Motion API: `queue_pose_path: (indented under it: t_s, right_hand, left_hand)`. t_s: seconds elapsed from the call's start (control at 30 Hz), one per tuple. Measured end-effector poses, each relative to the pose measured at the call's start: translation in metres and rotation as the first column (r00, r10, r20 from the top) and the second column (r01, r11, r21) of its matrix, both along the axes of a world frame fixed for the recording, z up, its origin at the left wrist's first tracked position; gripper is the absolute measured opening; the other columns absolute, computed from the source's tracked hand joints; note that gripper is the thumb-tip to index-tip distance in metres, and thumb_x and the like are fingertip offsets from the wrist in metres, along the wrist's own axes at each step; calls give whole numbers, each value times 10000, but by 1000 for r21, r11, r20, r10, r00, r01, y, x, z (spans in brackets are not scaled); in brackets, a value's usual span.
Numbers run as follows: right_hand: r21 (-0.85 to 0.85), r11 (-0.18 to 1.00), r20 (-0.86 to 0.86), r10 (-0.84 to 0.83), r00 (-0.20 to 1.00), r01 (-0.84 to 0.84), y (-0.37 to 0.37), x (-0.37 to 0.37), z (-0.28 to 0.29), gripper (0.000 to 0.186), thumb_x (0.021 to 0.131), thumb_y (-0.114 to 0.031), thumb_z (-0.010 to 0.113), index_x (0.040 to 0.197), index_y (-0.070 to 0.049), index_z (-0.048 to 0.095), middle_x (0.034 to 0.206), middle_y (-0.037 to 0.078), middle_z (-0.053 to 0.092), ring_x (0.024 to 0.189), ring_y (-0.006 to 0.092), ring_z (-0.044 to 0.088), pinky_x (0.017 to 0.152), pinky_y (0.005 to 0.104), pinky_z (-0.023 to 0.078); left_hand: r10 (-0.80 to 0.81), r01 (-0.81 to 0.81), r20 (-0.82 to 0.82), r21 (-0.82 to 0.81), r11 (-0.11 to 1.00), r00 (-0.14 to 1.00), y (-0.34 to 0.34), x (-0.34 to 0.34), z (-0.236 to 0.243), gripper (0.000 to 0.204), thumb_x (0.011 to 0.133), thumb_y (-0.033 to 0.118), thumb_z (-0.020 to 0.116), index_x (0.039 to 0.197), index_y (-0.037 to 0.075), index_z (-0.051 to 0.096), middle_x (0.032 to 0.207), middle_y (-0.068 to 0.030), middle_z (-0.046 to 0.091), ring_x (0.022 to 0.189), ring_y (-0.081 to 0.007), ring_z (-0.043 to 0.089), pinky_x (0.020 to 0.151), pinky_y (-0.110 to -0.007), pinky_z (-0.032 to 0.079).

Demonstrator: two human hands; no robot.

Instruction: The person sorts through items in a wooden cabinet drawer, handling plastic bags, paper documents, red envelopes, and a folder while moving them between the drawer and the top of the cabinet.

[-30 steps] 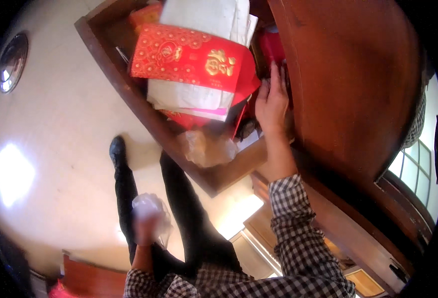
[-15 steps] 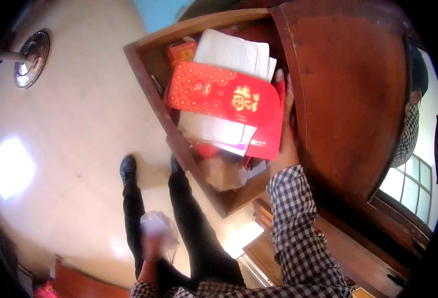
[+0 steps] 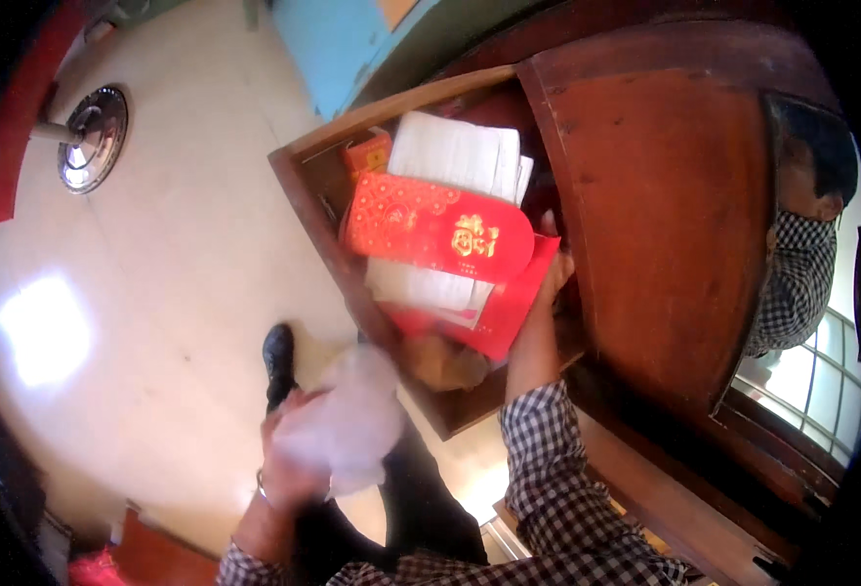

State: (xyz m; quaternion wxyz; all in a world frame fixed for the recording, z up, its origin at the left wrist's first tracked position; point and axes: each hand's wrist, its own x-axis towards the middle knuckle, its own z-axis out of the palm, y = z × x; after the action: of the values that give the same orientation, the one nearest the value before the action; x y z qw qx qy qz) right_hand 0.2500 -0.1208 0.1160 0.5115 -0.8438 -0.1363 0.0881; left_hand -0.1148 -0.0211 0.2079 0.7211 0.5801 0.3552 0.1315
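Note:
My left hand, blurred, is closed on a crumpled whitish plastic bag in front of my legs. My right hand reaches into the open wooden drawer at its right side. Its fingers are partly hidden, closed at the edge of a red envelope. Overlapping that one is another red envelope with gold print. White folded papers lie above the envelopes, and more pale papers show below them. A small red-orange box sits in the drawer's far left corner.
The brown wooden cabinet front rises right of the drawer, with a mirror reflecting a checked shirt. A brownish bag-like thing lies in the drawer's near corner. A round shiny metal base stands on the floor at far left.
My left hand has come up and forward with the plastic bag. My right hand has moved down along the drawer, and the red envelopes have fanned apart. The view has shifted.

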Motion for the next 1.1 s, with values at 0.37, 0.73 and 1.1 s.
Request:
queue_pose_path:
  t_s: [0.37, 0.73, 1.1]
  right_hand:
    - [20, 997, -209, -63, 976, 69, 16, 17, -2, 382, 929, -283, 499, 1223, -40, 488, 1159, 102, 554, 1064, 225, 527, 948, 360, 402]
    - [63, 973, -499, -162, 851, 222, -26, -59, 14, 361, 924, -288, 502, 1187, -40, 512, 1134, 104, 566, 1053, 241, 535, 941, 376, 411]
    - [196, 795, -847, -158, 507, 574, -104, -103, 80, 331, 913, -282, 512, 1146, -48, 527, 1104, 92, 572, 1043, 257, 541, 927, 399, 435]
  left_hand:
    - [-127, 183, -133, 638, 748, 983, 117, 213, -43, 399, 652, 119, 655, 1048, 82, 629, 1265, -121, 470, 1203, -301, 416, 974, -468, 371]
    - [-489, 501, -224, 658, 562, 843, 59, 208, -64, 504, 724, 376, 625, 1171, 152, 563, 1366, -70, 413, 1293, -224, 345, 1028, -525, 237]
    - [-505, 456, -119, 636, 623, 855, 38, 214, -64, 464, 739, 383, 605, 1160, 188, 577, 1380, -54, 399, 1325, -208, 291, 1051, -515, 230]
